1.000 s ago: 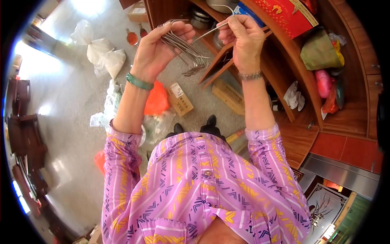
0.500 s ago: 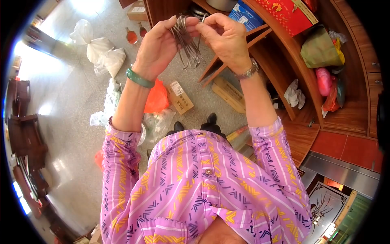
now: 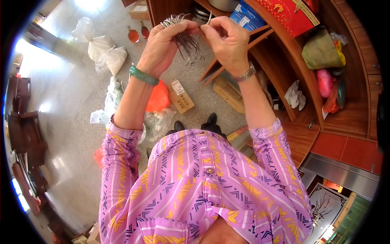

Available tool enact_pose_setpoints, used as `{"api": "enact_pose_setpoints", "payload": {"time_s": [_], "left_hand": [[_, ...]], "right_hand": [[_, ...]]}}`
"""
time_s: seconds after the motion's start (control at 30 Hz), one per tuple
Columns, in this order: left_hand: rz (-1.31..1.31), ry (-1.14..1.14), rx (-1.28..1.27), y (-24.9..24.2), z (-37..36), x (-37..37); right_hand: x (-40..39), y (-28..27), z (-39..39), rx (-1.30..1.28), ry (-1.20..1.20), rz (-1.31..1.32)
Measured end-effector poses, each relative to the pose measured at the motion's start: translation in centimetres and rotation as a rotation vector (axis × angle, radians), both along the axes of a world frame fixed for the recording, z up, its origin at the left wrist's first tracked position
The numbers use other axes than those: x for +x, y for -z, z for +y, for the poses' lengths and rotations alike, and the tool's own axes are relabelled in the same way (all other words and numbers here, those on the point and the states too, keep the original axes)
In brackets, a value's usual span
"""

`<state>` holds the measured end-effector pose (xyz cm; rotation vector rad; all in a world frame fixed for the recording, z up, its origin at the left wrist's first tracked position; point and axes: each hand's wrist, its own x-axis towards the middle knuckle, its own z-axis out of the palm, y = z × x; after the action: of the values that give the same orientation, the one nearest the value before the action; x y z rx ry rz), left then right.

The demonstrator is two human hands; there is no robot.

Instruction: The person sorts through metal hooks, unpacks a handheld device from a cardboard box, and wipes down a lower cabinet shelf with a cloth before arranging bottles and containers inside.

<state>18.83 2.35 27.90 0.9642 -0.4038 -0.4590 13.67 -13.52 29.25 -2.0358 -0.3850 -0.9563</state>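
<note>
My left hand point(image 3: 164, 46) is closed around a bunch of thin metal hooks point(image 3: 187, 45), which hang down from my fingers in front of the wooden shelf unit point(image 3: 284, 69). A green bangle sits on that wrist. My right hand point(image 3: 227, 40), with a metal watch on its wrist, pinches the top of one hook at the bunch, fingertips touching those of the left hand.
The curved shelves hold a red box point(image 3: 289, 15), a blue packet point(image 3: 248, 18) and several bags point(image 3: 321, 53). On the floor lie cardboard boxes point(image 3: 180, 97), an orange bag point(image 3: 157, 99), white bags point(image 3: 103, 53) and two small bottles point(image 3: 134, 35). Dark furniture stands at far left.
A second ago my right hand held one hook apart from the bunch. It has since brought that hook over to the bunch, and both hands now meet at its top.
</note>
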Motion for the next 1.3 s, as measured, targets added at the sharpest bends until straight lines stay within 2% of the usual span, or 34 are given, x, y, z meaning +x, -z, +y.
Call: {"api": "enact_pose_setpoints", "payload": {"time_s": [0.13,0.2,0.23,0.3,0.33,0.4,0.6,0.8,1.3], "left_hand": [[0.026,0.019,-0.043,-0.1,0.4,0.3],[0.215,0.081,-0.194,-0.5,0.5,0.1],[0.212,0.084,-0.194,-0.4,0.6,0.2],[0.239,0.088,-0.191,0.0,0.9,0.6],[0.239,0.092,-0.194,0.1,1.1,0.9],[0.16,0.007,-0.062,0.3,1.7,1.2],[0.035,0.107,0.109,-0.6,1.7,1.7],[-0.026,0.163,0.125,-1.7,1.5,1.9],[0.091,0.165,0.069,-0.5,2.5,2.6]], "right_hand": [[0.4,0.9,-0.1,0.028,0.003,-0.059],[0.6,1.1,-0.3,-0.027,0.074,-0.119],[0.9,1.4,-0.6,-0.028,0.076,-0.121],[1.3,1.4,-1.7,0.154,0.127,0.028],[1.2,1.0,-2.2,0.211,0.077,0.098],[0.9,-0.1,-3.1,0.244,-0.054,0.262],[0.3,-0.8,-2.6,0.279,-0.218,0.511],[0.5,-0.8,-2.9,0.485,-0.367,0.518],[1.1,0.3,-4.5,0.583,-0.414,0.522]]}}
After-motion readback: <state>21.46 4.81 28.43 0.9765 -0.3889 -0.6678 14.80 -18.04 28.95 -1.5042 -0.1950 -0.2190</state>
